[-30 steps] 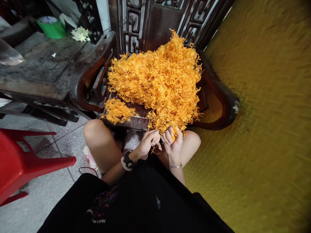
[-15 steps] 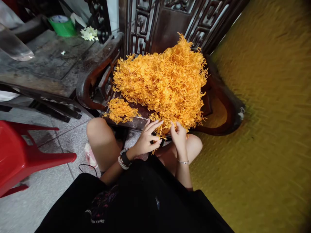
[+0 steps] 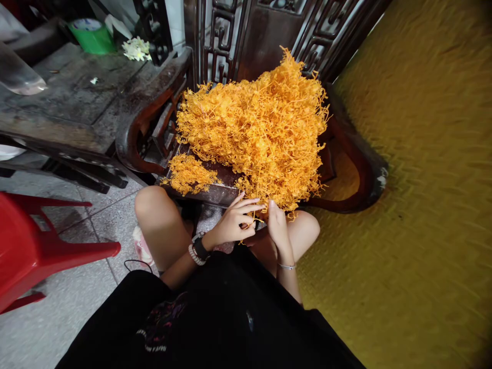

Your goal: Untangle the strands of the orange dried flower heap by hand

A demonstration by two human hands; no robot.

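A big heap of orange strands (image 3: 253,133) lies on the seat of a dark wooden chair (image 3: 365,189), piled toward its carved back (image 3: 267,41). A smaller orange clump (image 3: 190,174) lies on the seat's front left part, just beside the heap.

Both hands are at the heap's near edge, above the person's lap. The left hand (image 3: 232,225), with a dark watch (image 3: 200,248) and a pale beaded bracelet (image 3: 196,255) at the wrist, has its upper fingers spread and reaching toward the right hand. A thin orange sprig (image 3: 257,220) is at its fingertips; whether thumb and finger pinch it is too small to tell. The right hand (image 3: 277,223), with a silver bangle (image 3: 286,266), has its grip pressed together, thumb against curled fingers, touching the strands; what the tips pinch is hidden.

On the left, a dark wooden counter (image 3: 49,102) bears a green roll of tape (image 3: 94,40) and pale flowers (image 3: 136,48) near it. A red stool (image 3: 42,251) stands on the grey tiled floor (image 3: 88,287).
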